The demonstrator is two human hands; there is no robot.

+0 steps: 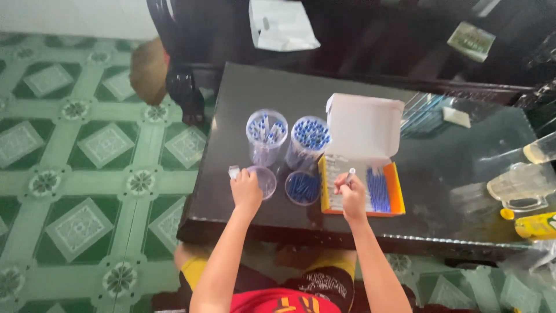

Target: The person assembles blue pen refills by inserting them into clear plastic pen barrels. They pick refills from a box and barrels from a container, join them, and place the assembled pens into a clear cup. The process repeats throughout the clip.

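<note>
The work appears to be well along but not finished. In the middle of the frame, on the dark glossy table (pixel 243 93), two tall clear cups are seen: the left cup (pixel 266 136) is only partly filled with blue-capped pens, while the right cup (pixel 308 141) is packed full. Just below them two shallow clear lids are laid; the left lid (pixel 265 181) looks bare, the right lid (pixel 303 188) is covered with blue pieces. To the right, an orange and white box (pixel 362 191) with its white flap raised is seen, and a row of blue pens (pixel 378 190) is left in it.

The right hand (pixel 352 196) is held over the box, its fingers pinched on a thin white pen (pixel 350 174). The left hand (pixel 246 190) is rested beside the left lid, fingers curled; a small white piece (pixel 233 171) is seen at its fingertips, but whether it is gripped cannot be told.
</note>
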